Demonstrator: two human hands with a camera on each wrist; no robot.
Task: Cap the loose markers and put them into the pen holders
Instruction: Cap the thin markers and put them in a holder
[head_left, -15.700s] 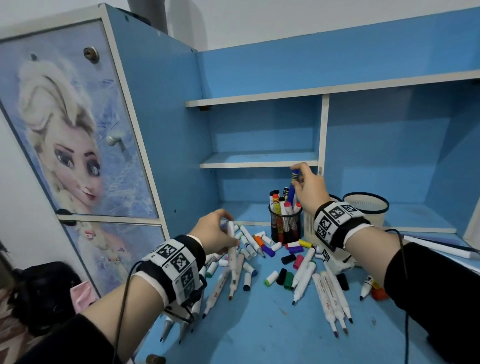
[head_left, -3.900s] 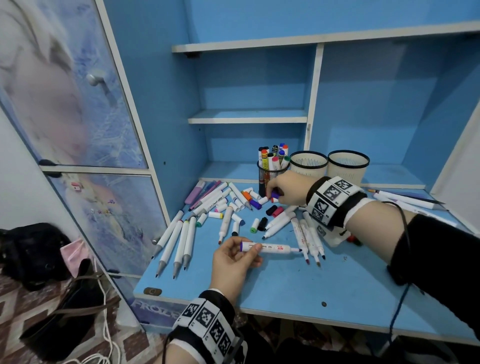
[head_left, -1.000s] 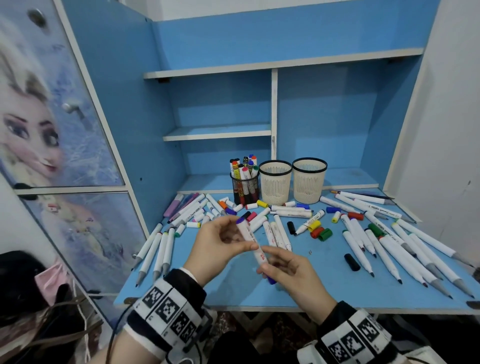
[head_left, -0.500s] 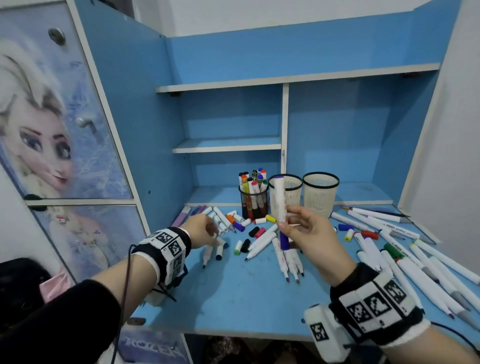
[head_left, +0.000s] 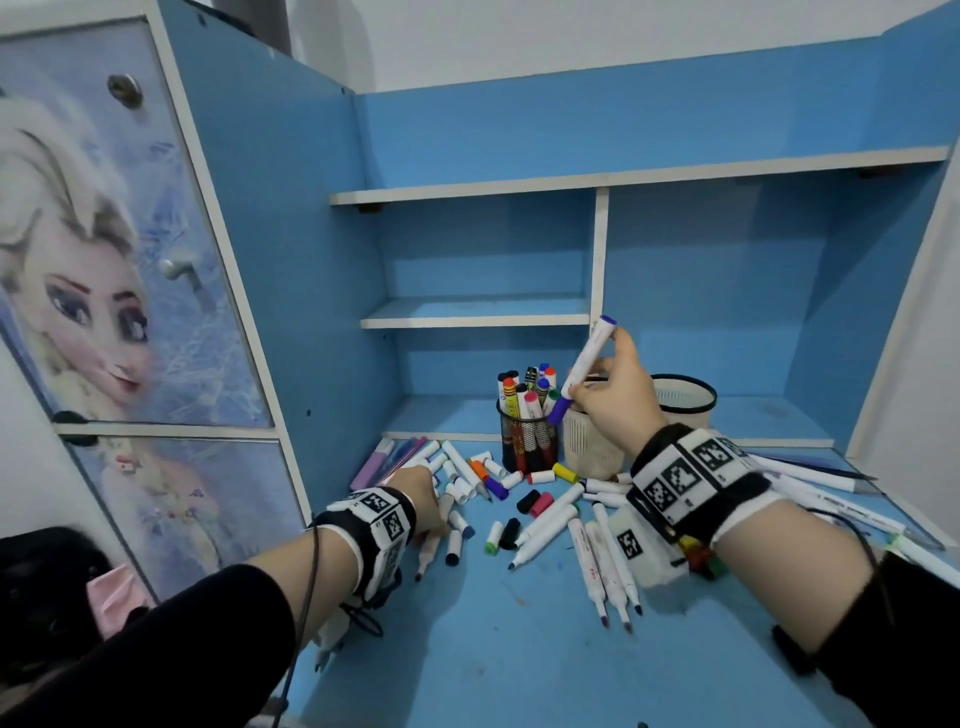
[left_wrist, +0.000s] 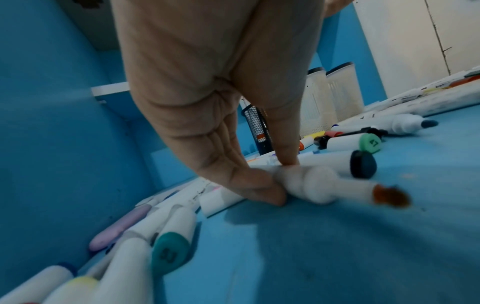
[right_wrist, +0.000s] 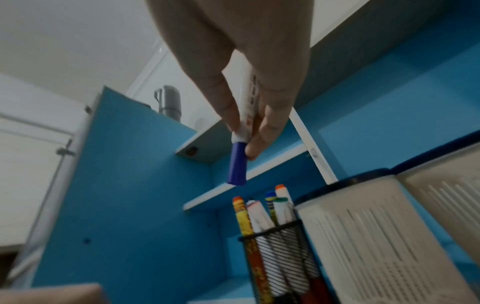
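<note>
My right hand (head_left: 577, 396) pinches a white marker (head_left: 586, 364) with a blue cap (right_wrist: 237, 164), cap end down and tilted left. It hangs just above the black mesh holder (head_left: 527, 441), which is packed with capped markers. My left hand (head_left: 434, 512) is low on the blue desk (head_left: 519, 649), thumb and forefinger pinching an uncapped white marker (left_wrist: 322, 187) with a brown tip (left_wrist: 389, 197) that lies on the desk. Several loose markers and caps (head_left: 540, 504) lie between the hands.
Two white slotted holders (head_left: 592, 447) (head_left: 685, 400) stand right of the mesh one (right_wrist: 283, 267). More markers lie along the right side (head_left: 810, 475) and by the cabinet wall (head_left: 384, 460). Shelves (head_left: 478, 312) sit above the holders.
The right hand raised the blue-capped marker and tilted it over the mesh holder. The left hand came down onto the brown-tipped marker on the desk.
</note>
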